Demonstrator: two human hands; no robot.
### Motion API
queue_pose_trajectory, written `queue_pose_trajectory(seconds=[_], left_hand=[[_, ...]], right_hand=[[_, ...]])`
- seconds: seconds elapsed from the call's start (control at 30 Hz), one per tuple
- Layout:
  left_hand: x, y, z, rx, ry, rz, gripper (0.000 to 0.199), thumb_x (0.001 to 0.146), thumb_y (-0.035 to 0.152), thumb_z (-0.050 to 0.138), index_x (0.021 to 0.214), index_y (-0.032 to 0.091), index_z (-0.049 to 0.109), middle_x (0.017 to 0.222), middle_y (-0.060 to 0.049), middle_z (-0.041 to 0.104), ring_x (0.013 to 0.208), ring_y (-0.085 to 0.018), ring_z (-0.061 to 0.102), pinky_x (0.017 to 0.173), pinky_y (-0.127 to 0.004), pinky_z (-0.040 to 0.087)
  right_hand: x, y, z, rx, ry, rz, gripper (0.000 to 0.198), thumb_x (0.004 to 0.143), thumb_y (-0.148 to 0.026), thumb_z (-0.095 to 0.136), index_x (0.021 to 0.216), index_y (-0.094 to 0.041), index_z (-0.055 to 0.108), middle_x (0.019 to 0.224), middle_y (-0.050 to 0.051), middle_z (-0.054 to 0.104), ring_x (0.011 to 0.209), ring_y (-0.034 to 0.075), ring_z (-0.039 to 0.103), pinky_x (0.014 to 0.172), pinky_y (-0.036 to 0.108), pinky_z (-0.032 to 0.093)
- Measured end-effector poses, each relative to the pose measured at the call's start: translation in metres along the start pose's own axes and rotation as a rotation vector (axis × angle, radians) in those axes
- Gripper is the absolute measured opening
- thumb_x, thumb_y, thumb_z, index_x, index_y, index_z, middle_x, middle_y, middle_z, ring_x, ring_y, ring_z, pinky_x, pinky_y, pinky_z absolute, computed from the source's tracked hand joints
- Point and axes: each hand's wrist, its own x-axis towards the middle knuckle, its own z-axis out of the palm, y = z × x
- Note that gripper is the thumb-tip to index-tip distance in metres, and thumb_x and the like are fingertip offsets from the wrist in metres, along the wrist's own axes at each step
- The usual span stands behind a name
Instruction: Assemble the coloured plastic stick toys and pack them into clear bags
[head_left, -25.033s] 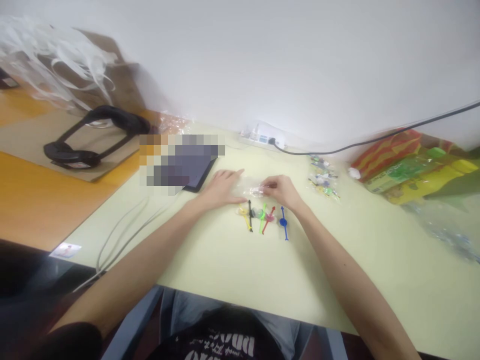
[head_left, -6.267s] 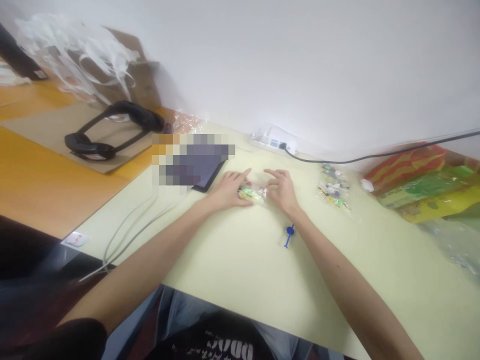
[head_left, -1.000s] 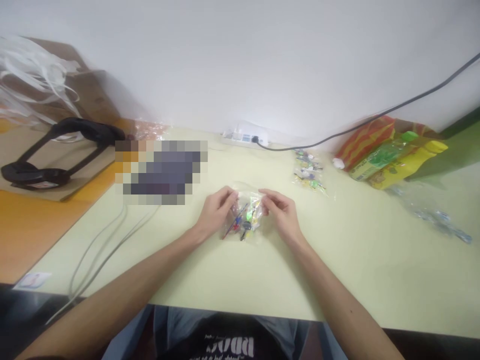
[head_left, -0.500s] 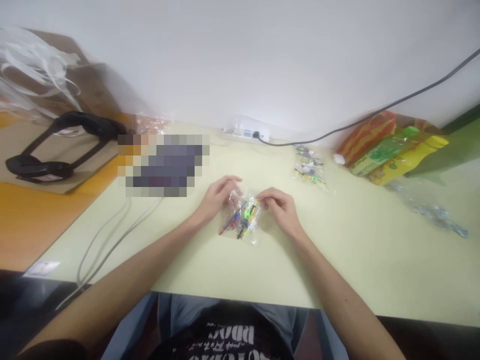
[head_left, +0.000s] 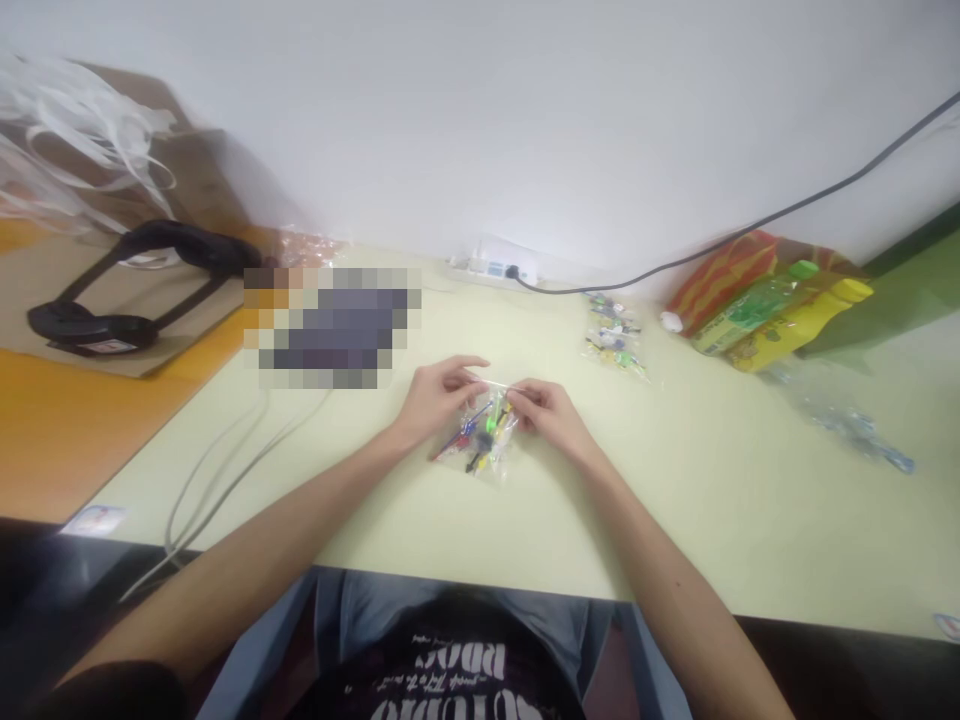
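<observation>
As fingers (head_left: 531, 397) pinch a bag (head_left: 486, 441), bottles (head_left: 796, 326) seemingly lean

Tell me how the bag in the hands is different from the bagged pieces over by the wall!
The held bag is gripped by the left hand and right hand; the bagged pieces lie untouched. The held bag is farther from the wall; the bagged pieces lie near it. Both show several colours through clear plastic.
</observation>
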Motion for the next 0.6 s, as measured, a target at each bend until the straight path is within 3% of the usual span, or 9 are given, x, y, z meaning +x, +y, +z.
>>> queue_pose_trajectory(seconds=[0.33, 0.5, 0.6], left_hand=[[0.007, -0.009, -0.004, 0.003, 0.024, -0.053, 0.038, 0.078, 0.038, 0.081, 0.107, 0.014, 0.079, 0.084, -0.008, 0.08, 0.066, -0.017, 0.069, 0.065, -0.029, 0.056], [0.01, -0.016, -0.006, 0.015, -0.015, -0.062, 0.033, 0.08, 0.039, 0.078, 0.105, 0.016, 0.079, 0.093, -0.009, 0.08, 0.068, -0.017, 0.07, 0.068, -0.03, 0.058], [0.012, -0.018, -0.01, 0.04, -0.023, -0.047, 0.031, 0.084, 0.036, 0.072, 0.107, 0.017, 0.078, 0.089, -0.006, 0.079, 0.069, -0.016, 0.069, 0.071, -0.03, 0.058]], right_hand=[[-0.001, -0.005, -0.01, -0.003, -0.04, 0.031, 0.034, 0.088, -0.049, 0.067, 0.086, -0.015, 0.071, 0.06, 0.004, 0.069, 0.051, 0.017, 0.062, 0.051, 0.027, 0.046], [0.001, -0.002, -0.019, 0.013, -0.137, 0.058, 0.042, 0.088, -0.056, 0.069, 0.091, -0.014, 0.073, 0.069, 0.007, 0.074, 0.059, 0.018, 0.068, 0.057, 0.028, 0.053], [0.002, 0.005, -0.032, 0.044, -0.118, 0.107, 0.043, 0.082, -0.056, 0.074, 0.093, -0.014, 0.074, 0.08, 0.01, 0.077, 0.062, 0.018, 0.07, 0.059, 0.03, 0.055]])
